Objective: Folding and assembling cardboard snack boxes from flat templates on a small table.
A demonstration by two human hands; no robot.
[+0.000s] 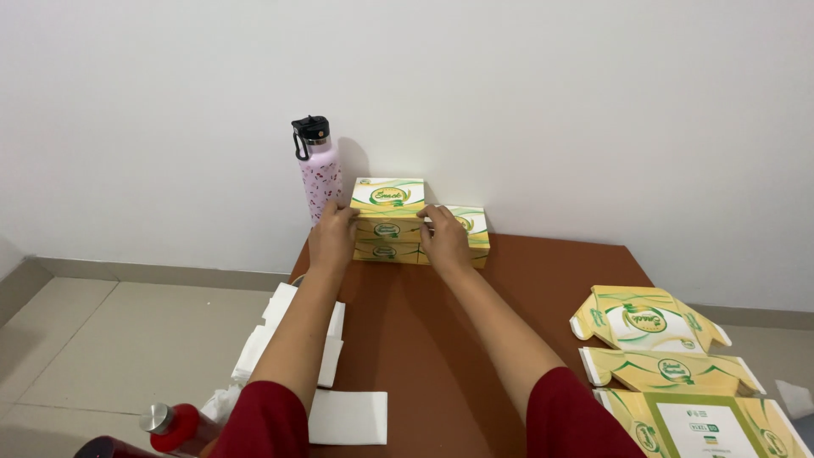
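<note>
Resting against the left end of the top yellow-green cardboard box (388, 197), the left hand (331, 237) lies flat, fingers extended. The boxes are stacked at the table's far edge, by the wall. The right hand (444, 239) presses the stack's front, fingers loosely curled. A pink speckled bottle (320, 170) stands just left of the left hand; flat unfolded cartons (649, 321) lie well right of the right hand.

At the far edge of the brown table (407, 339) I see my left hand (332, 239) and right hand (444, 241) pressed flat against the two ends of the top yellow-and-green box (388, 197), which sits on a stack of like boxes (398, 242) by the white wall. A pink bottle (319, 168) stands just left of the stack. Unfolded flat cartons (649, 321) lie near right, white paper sheets (348, 416) near left beside a red bottle (176, 427).
</note>
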